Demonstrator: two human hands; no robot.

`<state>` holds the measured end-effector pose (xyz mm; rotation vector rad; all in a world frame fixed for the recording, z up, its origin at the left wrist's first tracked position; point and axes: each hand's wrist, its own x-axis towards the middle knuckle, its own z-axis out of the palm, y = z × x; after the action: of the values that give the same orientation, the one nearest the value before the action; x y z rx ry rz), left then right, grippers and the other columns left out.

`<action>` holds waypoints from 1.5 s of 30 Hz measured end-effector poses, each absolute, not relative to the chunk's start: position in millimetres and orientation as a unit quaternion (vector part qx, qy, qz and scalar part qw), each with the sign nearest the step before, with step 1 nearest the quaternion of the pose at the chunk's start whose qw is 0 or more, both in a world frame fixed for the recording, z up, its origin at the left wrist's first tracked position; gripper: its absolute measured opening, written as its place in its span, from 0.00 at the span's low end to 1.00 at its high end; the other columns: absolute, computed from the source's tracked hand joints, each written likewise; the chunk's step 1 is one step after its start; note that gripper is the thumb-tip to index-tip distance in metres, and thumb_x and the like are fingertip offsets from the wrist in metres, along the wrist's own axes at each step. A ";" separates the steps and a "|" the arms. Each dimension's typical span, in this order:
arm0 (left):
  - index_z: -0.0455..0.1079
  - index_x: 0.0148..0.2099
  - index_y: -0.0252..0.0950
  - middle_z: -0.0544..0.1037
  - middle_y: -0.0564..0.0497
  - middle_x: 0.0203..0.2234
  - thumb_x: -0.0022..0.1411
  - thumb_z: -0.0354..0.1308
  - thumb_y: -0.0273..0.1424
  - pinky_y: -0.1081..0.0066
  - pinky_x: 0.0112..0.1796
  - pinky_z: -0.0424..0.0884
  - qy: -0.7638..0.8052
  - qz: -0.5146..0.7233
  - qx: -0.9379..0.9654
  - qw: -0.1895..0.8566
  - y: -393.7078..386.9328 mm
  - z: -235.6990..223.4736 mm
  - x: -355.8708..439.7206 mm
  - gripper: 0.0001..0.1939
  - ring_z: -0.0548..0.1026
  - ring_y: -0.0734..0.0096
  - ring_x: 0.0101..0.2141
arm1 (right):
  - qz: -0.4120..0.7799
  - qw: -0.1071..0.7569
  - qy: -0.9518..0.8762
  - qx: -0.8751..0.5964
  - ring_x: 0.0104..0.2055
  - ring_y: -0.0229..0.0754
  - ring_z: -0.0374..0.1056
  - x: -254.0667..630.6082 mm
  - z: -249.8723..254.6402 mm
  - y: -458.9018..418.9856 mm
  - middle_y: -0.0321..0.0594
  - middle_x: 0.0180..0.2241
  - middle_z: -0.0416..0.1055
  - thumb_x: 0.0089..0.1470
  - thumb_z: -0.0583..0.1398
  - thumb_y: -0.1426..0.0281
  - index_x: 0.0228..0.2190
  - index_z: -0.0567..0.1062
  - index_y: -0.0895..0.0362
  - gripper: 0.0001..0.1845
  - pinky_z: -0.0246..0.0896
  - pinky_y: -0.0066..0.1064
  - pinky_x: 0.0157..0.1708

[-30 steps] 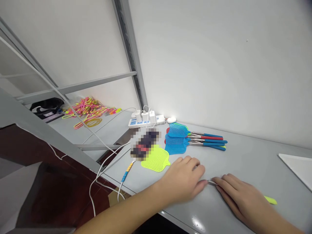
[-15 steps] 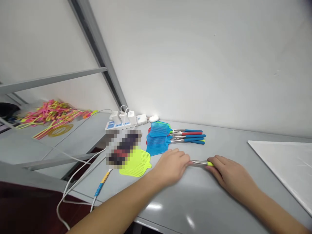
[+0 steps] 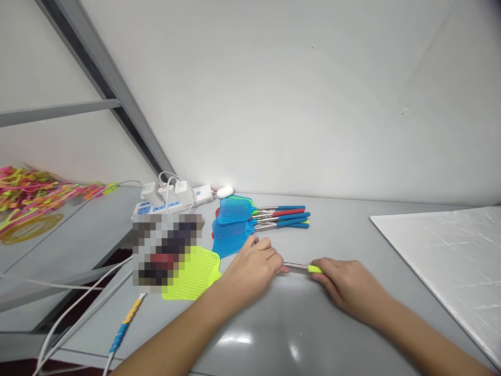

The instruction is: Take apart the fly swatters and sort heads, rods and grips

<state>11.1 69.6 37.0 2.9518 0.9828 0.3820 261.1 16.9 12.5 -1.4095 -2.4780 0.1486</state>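
Our right hand [image 3: 338, 282] is clamped on the rod [image 3: 301, 267] by its handle [image 3: 315, 269], our left hand [image 3: 256, 261] on its metal part [image 3: 293, 266]; best we keep both in line. Left of the rod lies the yellow head [image 3: 193, 274]; behind the rod, swatters [image 3: 250, 226].

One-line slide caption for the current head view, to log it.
Left hand and right hand hold a metal rod with a yellow-green handle near overlapping fly swatters on a grey table.

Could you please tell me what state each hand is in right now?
Left hand: closed, holding the metal rod at its end.
Right hand: closed around the rod's yellow-green handle.
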 end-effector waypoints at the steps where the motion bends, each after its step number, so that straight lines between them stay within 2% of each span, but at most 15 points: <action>1: 0.69 0.32 0.36 0.77 0.51 0.27 0.72 0.49 0.37 0.61 0.42 0.57 0.310 0.119 0.943 0.002 70.2 36.7 10.5 0.17 0.68 0.64 0.37 | 0.095 0.136 -0.848 -0.503 0.25 0.38 0.68 259.7 17.3 16.1 0.35 0.27 0.73 0.68 0.47 0.65 0.38 0.70 0.54 0.14 0.52 0.29 0.24; 6: 0.69 0.32 0.37 0.76 0.52 0.26 0.72 0.48 0.38 0.51 0.54 0.53 0.282 0.101 0.954 -0.026 67.2 39.7 10.8 0.17 0.69 0.64 0.37 | 0.291 0.094 -0.777 -0.551 0.22 0.37 0.59 256.1 49.4 11.9 0.33 0.20 0.64 0.66 0.48 0.57 0.25 0.66 0.54 0.22 0.50 0.28 0.22; 10: 0.69 0.39 0.36 0.74 0.51 0.30 0.71 0.48 0.39 0.44 0.57 0.50 0.274 0.113 0.947 -0.125 49.9 49.9 27.2 0.14 0.70 0.62 0.38 | 0.496 0.089 -0.692 -0.517 0.22 0.33 0.50 260.6 69.4 12.5 0.31 0.21 0.57 0.65 0.48 0.53 0.31 0.73 0.54 0.23 0.45 0.27 0.21; 13: 0.67 0.40 0.35 0.72 0.51 0.28 0.67 0.49 0.25 0.48 0.51 0.62 0.255 0.137 0.938 -0.189 33.7 56.4 41.0 0.06 0.70 0.64 0.32 | 0.666 0.082 -0.589 -0.450 0.20 0.32 0.45 264.2 79.3 15.6 0.28 0.19 0.51 0.63 0.50 0.50 0.33 0.73 0.56 0.24 0.42 0.27 0.20; 15: 0.64 0.35 0.36 0.69 0.51 0.24 0.63 0.50 0.22 0.57 0.39 0.69 0.239 0.124 0.943 -0.194 24.9 58.8 44.1 0.05 0.70 0.65 0.26 | 0.721 0.057 -0.549 -0.420 0.18 0.32 0.42 264.4 85.4 14.2 0.27 0.17 0.48 0.62 0.51 0.49 0.30 0.70 0.56 0.24 0.40 0.27 0.19; 19: 0.63 0.33 0.37 0.70 0.51 0.21 0.66 0.52 0.30 0.66 0.21 0.62 0.240 0.036 0.963 -0.119 13.2 64.4 34.1 0.07 0.69 0.65 0.19 | 0.601 0.019 -0.656 -0.456 0.22 0.33 0.48 256.1 88.1 -5.2 0.31 0.20 0.56 0.64 0.48 0.51 0.25 0.64 0.55 0.25 0.46 0.28 0.22; 22: 0.64 0.36 0.36 0.74 0.51 0.23 0.66 0.53 0.33 0.68 0.18 0.57 0.255 -0.025 0.965 -0.052 5.7 73.1 23.0 0.06 0.72 0.64 0.19 | 0.358 0.029 -0.779 -0.514 0.21 0.34 0.51 243.9 71.5 -25.8 0.33 0.22 0.62 0.66 0.47 0.54 0.25 0.63 0.54 0.23 0.44 0.30 0.22; 26: 0.65 0.37 0.37 0.74 0.51 0.21 0.69 0.49 0.35 0.69 0.18 0.50 0.303 -0.048 0.951 0.041 -1.3 89.6 13.6 0.09 0.72 0.64 0.19 | 0.013 0.038 -0.879 -0.476 0.13 0.37 0.46 232.2 46.2 -38.6 0.31 0.16 0.60 0.65 0.50 0.61 0.24 0.62 0.52 0.18 0.32 0.34 0.17; 30: 0.65 0.33 0.40 0.70 0.53 0.21 0.71 0.41 0.42 0.71 0.19 0.52 0.353 -0.081 0.900 0.244 13.6 110.9 -14.0 0.19 0.66 0.69 0.19 | -0.170 0.091 -0.911 -0.365 0.16 0.41 0.58 261.3 48.0 -26.6 0.34 0.21 0.65 0.65 0.49 0.68 0.28 0.63 0.51 0.13 0.42 0.35 0.18; 33: 0.64 0.30 0.38 0.70 0.53 0.26 0.70 0.42 0.42 0.73 0.27 0.62 0.367 -0.087 0.835 0.399 42.4 122.4 -52.5 0.20 0.68 0.72 0.26 | -0.195 0.118 -0.870 -0.437 0.19 0.42 0.63 316.8 51.5 -7.4 0.36 0.21 0.65 0.66 0.48 0.66 0.30 0.64 0.51 0.12 0.50 0.34 0.21; 35: 0.67 0.34 0.38 0.72 0.53 0.29 0.70 0.40 0.46 0.72 0.32 0.64 0.439 -0.035 0.799 0.409 60.6 123.2 -70.8 0.22 0.69 0.70 0.30 | -0.170 0.098 -0.802 -0.564 0.20 0.42 0.64 346.2 45.8 2.9 0.38 0.23 0.67 0.65 0.51 0.64 0.30 0.63 0.52 0.11 0.51 0.33 0.20; 37: 0.69 0.39 0.39 0.75 0.53 0.34 0.71 0.39 0.45 0.72 0.36 0.65 0.472 0.015 0.808 0.354 71.9 117.3 -70.9 0.22 0.72 0.68 0.35 | -0.109 0.112 -0.788 -0.595 0.29 0.45 0.70 350.1 34.4 7.7 0.43 0.32 0.73 0.65 0.52 0.64 0.39 0.67 0.53 0.07 0.59 0.34 0.26; 39: 0.68 0.41 0.40 0.76 0.52 0.36 0.72 0.37 0.40 0.70 0.36 0.65 0.463 0.037 0.847 0.258 75.6 105.4 -51.7 0.19 0.73 0.67 0.36 | -0.043 0.149 -0.816 -0.557 0.40 0.48 0.72 325.3 21.8 8.4 0.46 0.41 0.74 0.65 0.51 0.66 0.48 0.65 0.53 0.11 0.64 0.38 0.35; 41: 0.67 0.40 0.38 0.75 0.49 0.34 0.71 0.38 0.33 0.68 0.33 0.65 0.444 0.026 0.881 0.159 75.1 89.7 -21.8 0.17 0.73 0.63 0.34 | 0.046 0.148 -0.853 -0.498 0.39 0.45 0.70 283.7 12.6 9.1 0.44 0.40 0.72 0.66 0.50 0.68 0.44 0.66 0.53 0.09 0.65 0.38 0.38; 45: 0.68 0.41 0.34 0.73 0.42 0.38 0.61 0.47 0.21 0.63 0.37 0.66 0.426 0.028 0.899 0.102 75.6 59.5 23.4 0.10 0.72 0.55 0.40 | 0.101 0.161 -0.876 -0.443 0.35 0.43 0.65 216.0 8.5 20.5 0.43 0.38 0.68 0.65 0.50 0.71 0.37 0.66 0.55 0.05 0.63 0.37 0.35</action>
<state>23.4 75.6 59.5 2.6527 1.2570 0.0841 216.0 20.5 8.5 -1.2667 -2.5017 0.2896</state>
